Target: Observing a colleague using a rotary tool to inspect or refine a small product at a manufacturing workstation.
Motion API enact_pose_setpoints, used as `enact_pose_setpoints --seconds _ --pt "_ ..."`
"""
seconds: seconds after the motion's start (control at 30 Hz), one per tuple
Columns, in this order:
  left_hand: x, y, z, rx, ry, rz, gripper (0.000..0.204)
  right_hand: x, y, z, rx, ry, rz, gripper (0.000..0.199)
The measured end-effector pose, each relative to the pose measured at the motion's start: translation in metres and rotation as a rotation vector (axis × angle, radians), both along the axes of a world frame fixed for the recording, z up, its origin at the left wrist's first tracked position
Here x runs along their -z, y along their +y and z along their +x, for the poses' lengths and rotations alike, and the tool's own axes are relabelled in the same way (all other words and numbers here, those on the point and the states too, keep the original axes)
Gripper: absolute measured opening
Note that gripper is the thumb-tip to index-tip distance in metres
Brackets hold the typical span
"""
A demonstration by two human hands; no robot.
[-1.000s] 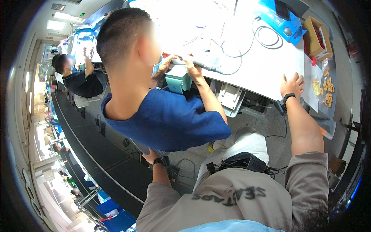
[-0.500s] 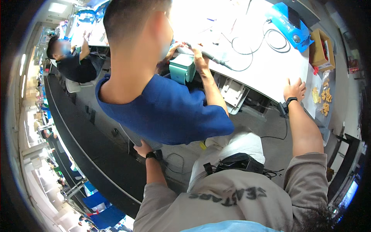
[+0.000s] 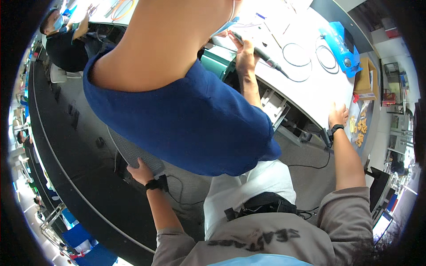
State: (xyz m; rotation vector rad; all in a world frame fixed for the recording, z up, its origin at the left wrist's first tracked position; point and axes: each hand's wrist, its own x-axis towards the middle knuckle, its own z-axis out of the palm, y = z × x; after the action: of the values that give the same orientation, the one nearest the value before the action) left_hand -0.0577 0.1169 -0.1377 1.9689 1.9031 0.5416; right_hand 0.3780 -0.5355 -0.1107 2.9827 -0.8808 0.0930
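My left hand (image 3: 141, 172) grips the rim of a grey perforated chair back (image 3: 144, 153), behind a seated co-worker in a dark blue shirt (image 3: 182, 124). At the right, my right hand (image 3: 339, 116) leans on the corner of the white table (image 3: 310, 95), fingers spread and holding nothing. Both my wrists wear black bands. The co-worker's hand (image 3: 246, 57) holds a dark cylindrical tool (image 3: 268, 60) with a cable at its end. What the tool's front end touches is hidden by the co-worker's head.
A blue device with a knob (image 3: 344, 48) and an open cardboard box (image 3: 366, 80) stand at the table's right end. Small yellowish-brown parts (image 3: 361, 128) lie beside my right hand. A long black belt-like surface (image 3: 71, 190) curves along the left. Another person (image 3: 66, 48) sits further off.
My view has shifted closer over the co-worker, who appears larger. My left hand stays on the chair back and my right hand on the table corner. The co-worker still holds the tool.
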Motion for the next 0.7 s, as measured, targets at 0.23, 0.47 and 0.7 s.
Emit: enact_pose_setpoints --seconds 0.23,0.47,0.7 --pt "0.015 0.005 -0.013 0.022 0.025 0.056 0.064 0.002 -0.009 -0.003 -0.099 0.027 0.05 0.088" --pt "0.083 0.054 -0.083 0.071 -0.347 -0.094 0.055 0.014 -0.017 -0.001 -0.155 -0.036 -0.026 0.087" --pt "0.062 0.037 -0.041 -0.021 -0.246 0.138 0.056 0.008 -0.016 -0.016 -0.143 -0.083 0.012 0.087"
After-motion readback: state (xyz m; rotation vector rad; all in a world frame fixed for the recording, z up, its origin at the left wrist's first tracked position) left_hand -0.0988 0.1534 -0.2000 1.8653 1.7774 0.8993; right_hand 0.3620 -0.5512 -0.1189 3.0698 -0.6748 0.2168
